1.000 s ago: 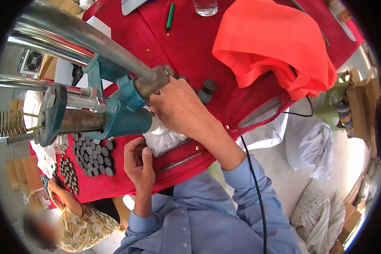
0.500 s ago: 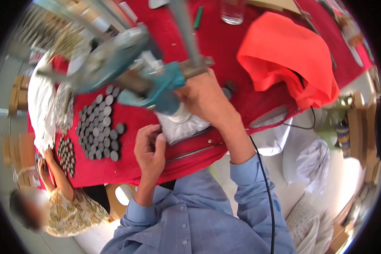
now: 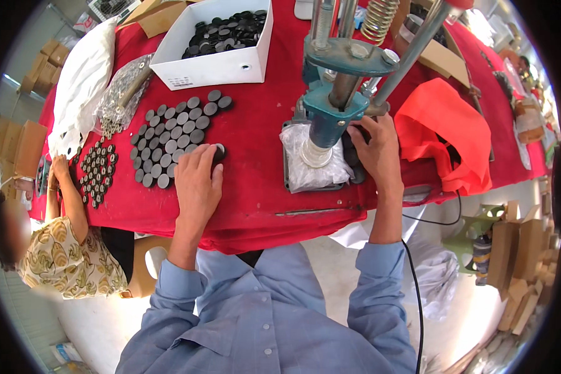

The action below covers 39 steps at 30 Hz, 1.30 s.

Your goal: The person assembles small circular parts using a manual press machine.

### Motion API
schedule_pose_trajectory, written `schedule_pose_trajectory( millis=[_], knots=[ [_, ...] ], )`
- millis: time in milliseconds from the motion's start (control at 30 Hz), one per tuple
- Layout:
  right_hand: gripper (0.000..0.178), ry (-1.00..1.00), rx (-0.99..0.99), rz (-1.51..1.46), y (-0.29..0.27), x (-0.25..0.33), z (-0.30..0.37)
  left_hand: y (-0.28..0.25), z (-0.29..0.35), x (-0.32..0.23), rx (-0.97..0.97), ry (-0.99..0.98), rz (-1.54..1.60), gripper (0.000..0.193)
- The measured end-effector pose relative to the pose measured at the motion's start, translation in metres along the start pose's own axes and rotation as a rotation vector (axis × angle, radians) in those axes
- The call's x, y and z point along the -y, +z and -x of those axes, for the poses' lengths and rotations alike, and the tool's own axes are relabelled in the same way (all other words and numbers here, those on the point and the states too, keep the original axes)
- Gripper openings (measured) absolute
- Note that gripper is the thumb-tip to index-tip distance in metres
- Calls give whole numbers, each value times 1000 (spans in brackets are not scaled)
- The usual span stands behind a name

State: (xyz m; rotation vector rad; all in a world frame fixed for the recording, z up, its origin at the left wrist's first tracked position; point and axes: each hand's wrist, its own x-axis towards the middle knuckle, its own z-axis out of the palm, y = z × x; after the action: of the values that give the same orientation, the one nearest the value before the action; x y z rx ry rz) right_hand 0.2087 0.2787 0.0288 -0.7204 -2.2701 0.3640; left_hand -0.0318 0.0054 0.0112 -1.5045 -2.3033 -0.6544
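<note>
On the red cloth, my left hand (image 3: 196,184) reaches the right edge of a cluster of dark grey discs (image 3: 171,134). Its fingers are stretched out and the thumb is apart, with the fingertips at one separate black disc (image 3: 219,151). My right hand (image 3: 379,149) is beside the teal hand press (image 3: 333,115), its fingers curled at several dark discs (image 3: 355,159) by the press base. Whether it pinches one of them is hidden. Below the press's pale round head (image 3: 316,154), clear plastic film (image 3: 299,177) covers the base.
A white box (image 3: 218,71) of black discs stands at the back. Small ring-like parts (image 3: 98,168) lie at left, near a co-worker's hands (image 3: 60,168). An orange-red cloth bag (image 3: 442,131) is to the right. The press's long lever (image 3: 411,53) slants above my right hand.
My view has swung, bringing the white box into sight. My left hand has moved from beside the press to the disc cluster. My right hand has come down from the lever area to the press's right side.
</note>
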Motion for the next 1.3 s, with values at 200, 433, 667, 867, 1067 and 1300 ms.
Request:
schedule_pose_trajectory(
  millis=[200,433,667,867,1067,1300],
  knots=[
    [16,92,-98,-48,-4,10,13,10,-4,9,-18,50,58,40],
    [15,164,-203,-186,-21,20,20,30,-13,-10,-142,7,340,31],
    [17,277,-408,-539,-66,44,-19,39,-37,-96,-50,-90,788,47],
    [29,55,-584,-720,-95,102,-77,50,-52,-118,-58,-26,752,54],
    [34,54,-484,-970,-116,139,-129,53,-52,-119,-82,33,697,59],
    [34,-52,-324,-963,-124,133,-135,52,-49,-123,-89,14,725,65]
  ],
)
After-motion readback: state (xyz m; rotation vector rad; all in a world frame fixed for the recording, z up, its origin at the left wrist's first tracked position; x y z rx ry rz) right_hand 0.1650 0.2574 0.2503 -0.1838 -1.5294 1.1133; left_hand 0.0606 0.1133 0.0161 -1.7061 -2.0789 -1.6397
